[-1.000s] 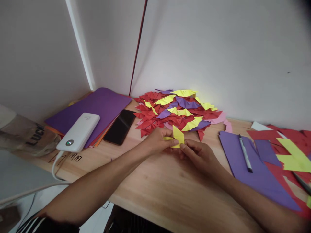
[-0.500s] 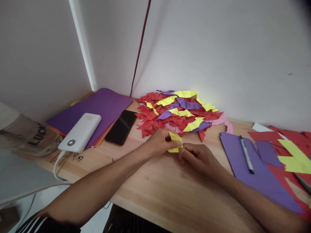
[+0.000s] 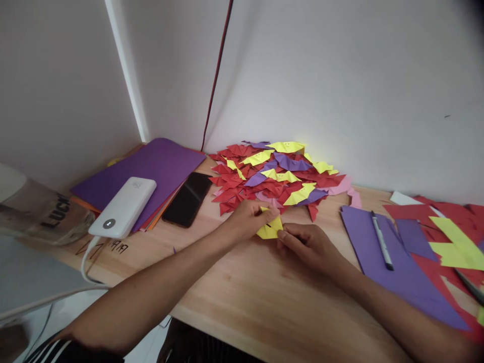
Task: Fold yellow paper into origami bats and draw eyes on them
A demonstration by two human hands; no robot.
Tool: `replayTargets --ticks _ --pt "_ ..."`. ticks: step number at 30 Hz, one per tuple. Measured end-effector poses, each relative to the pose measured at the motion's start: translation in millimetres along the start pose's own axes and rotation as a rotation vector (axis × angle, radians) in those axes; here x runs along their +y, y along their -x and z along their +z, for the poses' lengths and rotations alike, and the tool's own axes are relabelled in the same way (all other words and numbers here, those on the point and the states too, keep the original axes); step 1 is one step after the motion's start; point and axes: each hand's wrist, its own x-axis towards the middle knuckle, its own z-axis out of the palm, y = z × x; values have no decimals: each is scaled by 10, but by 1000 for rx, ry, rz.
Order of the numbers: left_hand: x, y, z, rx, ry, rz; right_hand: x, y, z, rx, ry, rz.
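A small folded piece of yellow paper (image 3: pixel 269 232) is held between my two hands, just above the wooden table (image 3: pixel 242 292). My left hand (image 3: pixel 249 219) pinches its upper left side, the thumb lying across it. At the lower right edge, my right hand (image 3: pixel 302 239) grips the paper between thumb and finger. Behind my hands lies a heap of folded paper shapes (image 3: pixel 272 174) in red, yellow, purple and pink; some yellow ones bear small drawn dots.
To the left are a white power bank (image 3: pixel 123 209) with a cable, a black phone (image 3: pixel 188 199), purple sheets (image 3: pixel 166 156) and a clear plastic container (image 3: pixel 56 217). Rightward, a marker (image 3: pixel 381 242) rests on purple paper (image 3: pixel 363 237), beside yellow strips (image 3: pixel 457 242) and red paper.
My left thumb has shifted up along the yellow paper, uncovering more of its lower part and a dark slit or fold. The right hand has barely moved.
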Motion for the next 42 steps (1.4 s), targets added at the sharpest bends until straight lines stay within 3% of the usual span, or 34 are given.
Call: replayTargets --ticks 8,17,25,32,42 --pt "0 -1 -60 -91 -119 -53 22 1 7 86 -27 15" --pt "48 11 -62 -40 -160 4 -17 -3 -15 69 -22 35" --pt "92 48 -15 -22 -367 117 -16 -17 17 77 -54 65" --pt "57 23 -19 -36 -203 8 -29 -1 -14 46 -94 52" --pt "119 63 28 43 -406 130 -56 -5 12 117 -68 76"
